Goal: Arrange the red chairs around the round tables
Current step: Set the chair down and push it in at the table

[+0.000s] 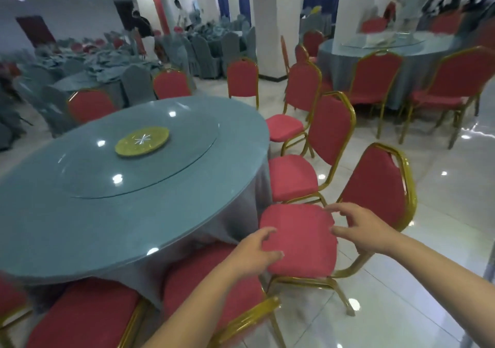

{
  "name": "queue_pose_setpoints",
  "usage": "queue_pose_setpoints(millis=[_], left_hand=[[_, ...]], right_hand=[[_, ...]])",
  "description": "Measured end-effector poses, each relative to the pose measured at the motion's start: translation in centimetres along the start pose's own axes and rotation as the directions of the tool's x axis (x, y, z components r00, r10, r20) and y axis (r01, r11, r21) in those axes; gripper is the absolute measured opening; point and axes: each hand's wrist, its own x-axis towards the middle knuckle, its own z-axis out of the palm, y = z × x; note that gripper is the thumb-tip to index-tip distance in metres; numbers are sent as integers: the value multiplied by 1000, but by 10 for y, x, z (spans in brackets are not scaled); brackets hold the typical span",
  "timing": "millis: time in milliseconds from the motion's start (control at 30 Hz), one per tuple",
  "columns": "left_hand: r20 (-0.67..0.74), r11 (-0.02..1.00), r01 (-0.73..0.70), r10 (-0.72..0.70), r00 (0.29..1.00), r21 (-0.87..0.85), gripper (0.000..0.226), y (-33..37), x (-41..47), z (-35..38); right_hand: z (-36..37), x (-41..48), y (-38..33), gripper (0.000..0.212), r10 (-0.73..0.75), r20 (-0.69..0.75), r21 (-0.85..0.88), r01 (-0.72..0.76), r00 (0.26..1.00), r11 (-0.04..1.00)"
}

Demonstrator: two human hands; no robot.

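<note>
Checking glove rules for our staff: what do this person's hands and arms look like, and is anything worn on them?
The left hand and right hand are bare, no gloves. The left forearm and right forearm are uncovered to the frame edge: no sleeves, watch, rings or bands show.

Between our left hand [254,251] and right hand [359,229] stands the red chair [300,240], upright on gold legs, with its seat toward the round table [80,213] left of the hands. Our left fingers curve at the seat's left edge, though we cannot tell whether they hold it, and our right fingers spread over its right edge. Beyond the hands, a second chair [292,179] and a third chair [284,128] follow the grey-blue table's rim, while under our left forearm a near chair [209,275] sits tucked against the cloth.
</note>
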Motion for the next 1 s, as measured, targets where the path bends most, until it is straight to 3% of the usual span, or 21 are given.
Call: queue_pose_setpoints(millis=[300, 433, 600, 867, 1000], left_hand=[[40, 1000, -23, 23, 999, -14, 71, 90, 130, 108], [144, 1000, -31, 30, 989, 2, 74, 119, 189, 132], [178, 998, -15, 27, 984, -66, 67, 138, 274, 147], [240, 994, 77, -57, 969, -77, 74, 167, 374, 154], [112, 989, 134, -127, 986, -63, 71, 183, 411, 132]], right_hand=[[-111, 27, 142, 56, 123, 15, -110, -120, 992, 987], [-145, 60, 179, 56, 148, -13, -119, -148, 989, 982], [-184, 127, 206, 55, 124, -17, -190, -125, 992, 974], [-239, 248, 232, 55, 43, 239, -428, 65, 970, 901], [-256, 313, 247, 47, -23, 370, -402, 183, 929, 897]])
